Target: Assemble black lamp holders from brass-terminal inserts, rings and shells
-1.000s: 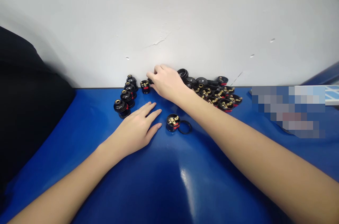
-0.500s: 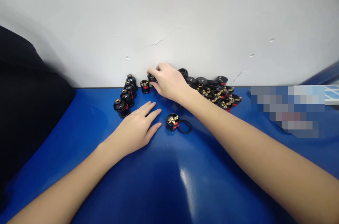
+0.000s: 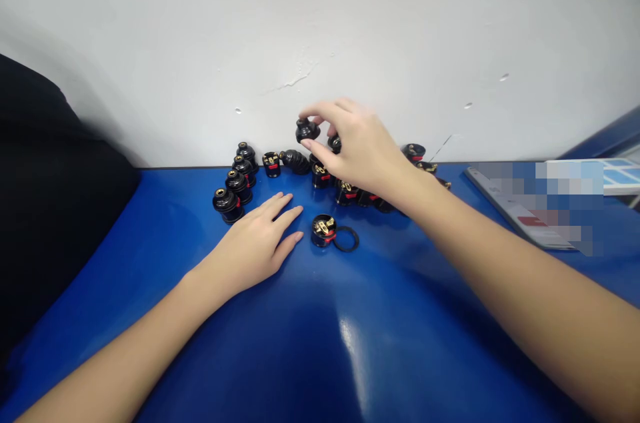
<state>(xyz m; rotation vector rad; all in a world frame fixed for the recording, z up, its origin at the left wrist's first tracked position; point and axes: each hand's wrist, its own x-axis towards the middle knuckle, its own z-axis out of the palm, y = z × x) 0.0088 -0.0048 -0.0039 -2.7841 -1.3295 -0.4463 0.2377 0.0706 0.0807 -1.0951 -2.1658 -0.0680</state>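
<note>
Thumb and fingertips of the right hand (image 3: 357, 146) pinched a small black cap (image 3: 307, 132), narrow end up, raised off the blue desk (image 3: 280, 343) in front of a pale wall (image 3: 300, 23). Directly below that hand stood a cluster of black sockets (image 3: 347, 192) with red tabs and brass-coloured contacts, partly hidden by the hand and wrist; a few more showed just beyond the wrist, on its right. Below and slightly left of the pinched cap lay a ridged black piece (image 3: 296, 162), and just left of it an upright socket (image 3: 271, 165). The left hand (image 3: 254, 240) rested palm down on the desk, its fingers spread and holding nothing. Near its fingertips, to the right, an open-topped socket (image 3: 323, 231) stood upright, with a thin black ring (image 3: 346, 239) lying flat against its right side. Left of the same hand, four capped black units (image 3: 229, 205) stood in a slanting row leading away toward the wall. Dark fabric (image 3: 45, 210) filled the space farther left. Well to the right of the right hand lay a flat grey item (image 3: 515, 206), partly blurred by pixelation.
</note>
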